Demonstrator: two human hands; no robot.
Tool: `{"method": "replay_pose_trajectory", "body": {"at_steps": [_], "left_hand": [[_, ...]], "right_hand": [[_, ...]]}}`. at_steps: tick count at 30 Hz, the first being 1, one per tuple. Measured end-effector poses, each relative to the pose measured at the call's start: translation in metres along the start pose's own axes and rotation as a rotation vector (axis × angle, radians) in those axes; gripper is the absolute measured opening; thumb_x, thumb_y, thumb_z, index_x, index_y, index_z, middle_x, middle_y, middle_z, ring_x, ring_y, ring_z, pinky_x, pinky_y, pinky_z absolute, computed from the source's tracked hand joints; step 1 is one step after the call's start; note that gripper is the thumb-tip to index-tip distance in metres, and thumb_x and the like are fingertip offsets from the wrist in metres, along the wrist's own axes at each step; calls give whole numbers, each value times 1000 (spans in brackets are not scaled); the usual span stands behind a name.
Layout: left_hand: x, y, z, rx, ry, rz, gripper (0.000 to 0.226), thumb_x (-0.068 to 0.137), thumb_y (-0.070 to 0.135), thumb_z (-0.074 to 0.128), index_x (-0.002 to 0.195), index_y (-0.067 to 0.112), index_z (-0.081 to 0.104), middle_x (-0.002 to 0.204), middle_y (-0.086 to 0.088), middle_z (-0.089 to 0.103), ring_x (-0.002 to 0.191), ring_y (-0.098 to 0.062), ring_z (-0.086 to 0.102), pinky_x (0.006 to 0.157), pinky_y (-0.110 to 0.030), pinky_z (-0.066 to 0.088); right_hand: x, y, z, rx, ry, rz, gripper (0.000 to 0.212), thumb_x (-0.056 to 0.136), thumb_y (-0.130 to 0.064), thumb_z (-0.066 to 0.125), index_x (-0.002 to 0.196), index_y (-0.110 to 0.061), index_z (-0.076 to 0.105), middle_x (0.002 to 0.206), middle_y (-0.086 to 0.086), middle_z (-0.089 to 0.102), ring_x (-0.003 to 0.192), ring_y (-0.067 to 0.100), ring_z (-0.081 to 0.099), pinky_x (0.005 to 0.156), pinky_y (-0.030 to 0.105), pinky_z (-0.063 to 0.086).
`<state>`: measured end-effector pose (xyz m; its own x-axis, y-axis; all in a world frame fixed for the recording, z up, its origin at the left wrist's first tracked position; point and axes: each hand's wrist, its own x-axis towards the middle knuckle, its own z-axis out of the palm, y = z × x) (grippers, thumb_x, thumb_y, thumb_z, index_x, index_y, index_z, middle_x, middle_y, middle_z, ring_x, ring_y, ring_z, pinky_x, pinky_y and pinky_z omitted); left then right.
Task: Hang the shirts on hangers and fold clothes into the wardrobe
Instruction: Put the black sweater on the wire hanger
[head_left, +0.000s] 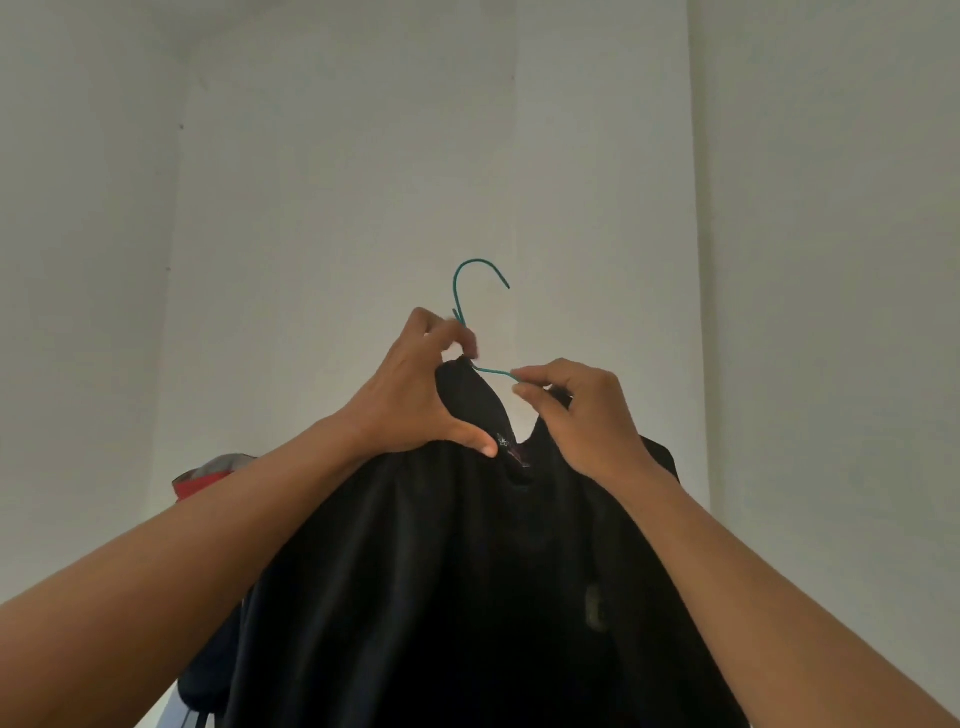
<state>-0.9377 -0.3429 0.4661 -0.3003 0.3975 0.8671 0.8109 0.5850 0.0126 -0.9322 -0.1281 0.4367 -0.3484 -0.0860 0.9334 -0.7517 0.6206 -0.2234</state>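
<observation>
A black shirt (467, 571) hangs in front of me, held up against a white wall. A teal wire hanger (460, 291) sticks out of its neck opening, hook upward. My left hand (415, 395) grips the collar and pinches the hanger just under the hook. My right hand (582, 415) pinches the hanger's right arm together with the shirt's shoulder. Most of the hanger is hidden inside the shirt.
A white wall (337, 182) fills the view, with a corner line (698, 260) on the right. A red and grey garment (208, 475) shows behind my left forearm. Dark cloth (208, 680) hangs low at the left.
</observation>
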Motion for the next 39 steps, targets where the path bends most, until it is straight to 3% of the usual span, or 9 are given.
{"method": "replay_pose_trajectory", "body": {"at_steps": [3,7,10,17,21,25,32,36,39], "left_hand": [[2,-4,-1,-99,21,-74,75,56,38,96,108,25,44,107,6,54,75,-12,58,68,-17,48],[-6,-25,-18,-132,4,-153,25,72,16,88,88,23,70,82,7,73,77,-10,70,75,-30,56],[-15,-36,-32,-208,-128,-239,9,79,12,82,85,18,79,81,7,77,81,-11,73,81,-31,57],[-15,-29,-13,-330,-338,-364,23,98,10,60,108,21,77,101,9,77,98,-8,71,86,-23,54],[-21,-35,5,-79,-175,-345,18,94,24,67,111,28,68,100,12,72,92,-6,67,91,-32,54],[-41,-41,14,160,-88,-184,46,72,46,85,101,29,54,100,13,54,81,-1,52,70,-25,46],[-41,-56,25,101,-13,-308,30,87,4,68,98,26,53,93,3,63,77,-13,61,72,-27,51],[-38,-77,2,127,-36,-364,24,89,0,63,95,23,58,100,2,66,76,-13,63,67,-24,46],[-39,-81,-5,159,-146,-391,26,90,1,62,95,26,60,100,5,68,80,-10,63,71,-27,51]], "right_hand": [[2,6,-9,-50,50,76,16,97,-25,64,109,-24,74,98,-20,65,85,-13,58,74,6,43],[5,19,-37,-188,-28,173,14,101,-26,56,110,-23,65,107,-10,61,87,2,57,86,25,47],[4,28,-55,-444,-147,170,17,103,-27,51,113,-21,62,114,-6,57,96,15,59,91,36,51],[-13,26,-40,-256,-206,166,10,105,-26,48,107,-33,53,88,-16,62,84,3,63,73,8,41],[-14,33,-38,-245,-87,222,10,104,-27,48,104,-31,57,87,-15,63,84,4,61,72,17,44],[-9,38,-50,-256,2,269,11,103,-25,48,101,-29,58,85,-13,64,85,7,61,73,23,45],[0,35,-62,-242,18,260,10,104,-23,48,106,-25,59,86,-11,63,83,0,60,69,9,36],[-10,49,-79,-363,-35,254,18,105,-24,47,115,-23,62,90,-8,63,83,7,60,79,23,46],[-20,55,-82,-322,-21,252,21,104,-25,49,118,-21,64,90,-8,64,82,3,59,74,11,42]]}}
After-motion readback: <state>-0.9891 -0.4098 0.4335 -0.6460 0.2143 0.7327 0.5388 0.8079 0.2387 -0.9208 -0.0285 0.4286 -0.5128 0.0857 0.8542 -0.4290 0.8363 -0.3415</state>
